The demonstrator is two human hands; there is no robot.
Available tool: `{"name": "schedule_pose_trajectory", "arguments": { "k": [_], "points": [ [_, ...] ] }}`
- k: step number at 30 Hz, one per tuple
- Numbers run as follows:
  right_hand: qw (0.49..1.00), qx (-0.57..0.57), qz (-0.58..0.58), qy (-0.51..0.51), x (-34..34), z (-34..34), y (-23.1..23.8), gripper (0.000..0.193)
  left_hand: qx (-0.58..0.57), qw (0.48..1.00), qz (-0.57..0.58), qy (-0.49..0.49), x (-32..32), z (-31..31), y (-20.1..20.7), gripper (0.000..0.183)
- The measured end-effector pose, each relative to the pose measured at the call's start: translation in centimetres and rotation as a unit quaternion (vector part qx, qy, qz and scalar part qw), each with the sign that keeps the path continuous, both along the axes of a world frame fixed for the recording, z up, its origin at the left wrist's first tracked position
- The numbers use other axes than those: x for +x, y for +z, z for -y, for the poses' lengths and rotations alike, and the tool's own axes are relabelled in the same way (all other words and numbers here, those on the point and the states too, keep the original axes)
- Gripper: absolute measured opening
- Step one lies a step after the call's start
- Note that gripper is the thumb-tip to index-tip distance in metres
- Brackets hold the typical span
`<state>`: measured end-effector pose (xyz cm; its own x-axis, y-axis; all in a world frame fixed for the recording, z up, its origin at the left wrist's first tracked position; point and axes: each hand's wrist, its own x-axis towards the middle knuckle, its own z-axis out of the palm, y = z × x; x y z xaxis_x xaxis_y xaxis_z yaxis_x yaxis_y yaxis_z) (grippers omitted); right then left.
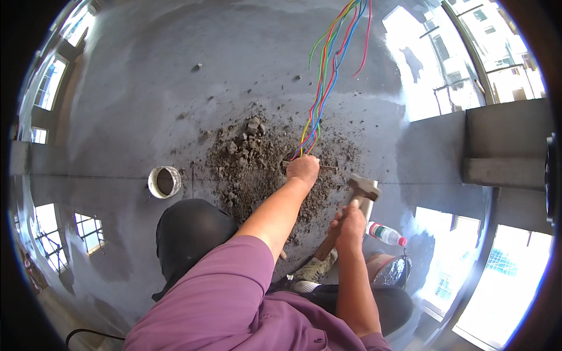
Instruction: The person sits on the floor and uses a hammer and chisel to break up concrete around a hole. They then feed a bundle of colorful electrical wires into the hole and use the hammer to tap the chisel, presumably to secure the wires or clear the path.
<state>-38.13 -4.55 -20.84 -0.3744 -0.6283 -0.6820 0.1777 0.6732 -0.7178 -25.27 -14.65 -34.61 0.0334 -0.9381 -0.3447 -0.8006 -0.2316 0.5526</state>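
My left hand (303, 169) is closed around a thin steel chisel (329, 168); most of the chisel is hidden in the fist, and one end sticks out to the right. Just beyond the knuckles, a bundle of red, blue, green and yellow wires (321, 93) comes up from the floor. My right hand (351, 227) grips the wooden handle of a hammer (364, 187). The hammer's head is up, right of the chisel and apart from it. Broken rubble and grit (249, 158) lie around my left hand, mostly on its left.
A white-rimmed round bucket or pipe end (164, 182) stands left on the grey concrete floor (134, 117). Beside my right forearm lie a clear plastic bottle (386, 234) with a red cap and a bucket (389, 269). My shoe (313, 270) is below the hammer. Window openings (500, 286) line the walls.
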Motion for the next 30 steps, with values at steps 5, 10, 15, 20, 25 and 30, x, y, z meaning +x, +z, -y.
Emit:
{"name": "schedule_pose_trajectory", "arguments": {
  "k": [5, 10, 15, 20, 25, 30],
  "points": [
    [0.988, -0.122, -0.046, -0.087, -1.7, 1.4, 0.9, 0.039, 0.031, 0.999, 0.008, 0.014, -1.0, -0.2, -0.1, 0.040],
    [0.994, 0.024, -0.005, 0.108, -0.2, 0.5, -0.2, 0.039, 0.050, 0.998, 0.012, 0.033, -1.0, 0.6, -2.2, 0.040],
    [0.994, -0.076, -0.010, -0.084, -0.3, 1.5, 1.4, 0.041, 0.055, 0.998, 0.013, 0.009, -1.1, 0.3, -0.8, 0.040],
    [0.988, 0.051, -0.034, 0.140, -0.4, 1.1, -0.4, 0.038, 0.052, 0.998, 0.029, 0.011, -0.6, 0.4, -1.5, 0.038],
    [0.997, -0.064, -0.026, 0.018, -0.1, -0.2, -1.1, 0.040, 0.035, 0.999, 0.003, 0.011, -0.3, 0.0, -0.5, 0.039],
    [0.975, 0.019, -0.112, 0.189, 0.8, 0.7, -0.1, 0.035, 0.026, 1.000, 0.002, 0.006, 0.6, -0.4, -0.2, 0.038]
  ]
}}
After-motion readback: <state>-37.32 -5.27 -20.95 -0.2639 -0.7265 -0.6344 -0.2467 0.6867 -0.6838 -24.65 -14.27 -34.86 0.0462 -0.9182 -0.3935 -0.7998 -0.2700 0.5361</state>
